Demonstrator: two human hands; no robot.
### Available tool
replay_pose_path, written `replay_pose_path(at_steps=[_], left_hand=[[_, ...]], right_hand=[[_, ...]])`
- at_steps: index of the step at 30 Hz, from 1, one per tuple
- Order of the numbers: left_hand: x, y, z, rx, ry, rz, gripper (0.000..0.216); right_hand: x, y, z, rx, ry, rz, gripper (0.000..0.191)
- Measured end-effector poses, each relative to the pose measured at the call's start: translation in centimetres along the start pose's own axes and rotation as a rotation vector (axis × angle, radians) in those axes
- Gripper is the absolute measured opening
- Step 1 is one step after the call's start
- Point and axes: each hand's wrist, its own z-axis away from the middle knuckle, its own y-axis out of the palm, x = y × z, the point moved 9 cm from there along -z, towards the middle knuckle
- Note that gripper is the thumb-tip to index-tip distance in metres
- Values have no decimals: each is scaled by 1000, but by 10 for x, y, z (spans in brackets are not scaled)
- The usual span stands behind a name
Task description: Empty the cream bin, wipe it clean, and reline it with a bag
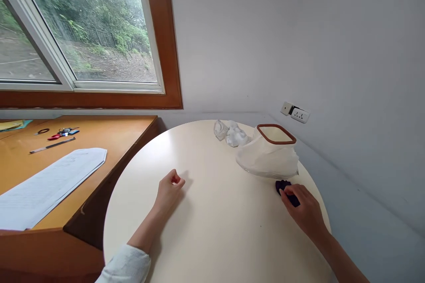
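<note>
My right hand point(305, 210) is at the right side of the round cream table point(212, 225). Its thumb and fingers pinch a small, crumpled dark purple cloth point(282, 185), partly hidden by the fingers. Just beyond it sits a whitish bag-like thing point(270, 159) with a brown, rounded-square rim point(276, 142) around its open top. My left hand point(171, 185) rests on the left part of the table, fingers curled into a loose fist with nothing visible in it.
Crumpled clear and white plastic point(234, 134) lies near the table's far edge. On the wooden desk point(119, 135) at left are papers point(59, 185), a pen point(52, 145), keys point(64, 131) and a black ring point(43, 131). A wall with a socket point(300, 115) borders the right side.
</note>
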Motion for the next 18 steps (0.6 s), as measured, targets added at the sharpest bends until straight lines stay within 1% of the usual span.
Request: replay_pose_path(at_steps=[3, 10, 18], left_hand=[[0, 1, -2, 3, 15, -8, 19], [-3, 4, -7, 12, 61, -32, 20], [-11, 4, -4, 20, 88, -93, 24]], right_hand=[[12, 13, 0, 41, -53, -62, 11], [48, 45, -11, 139, -97, -139, 14], [78, 77, -24, 253, -145, -127, 20]])
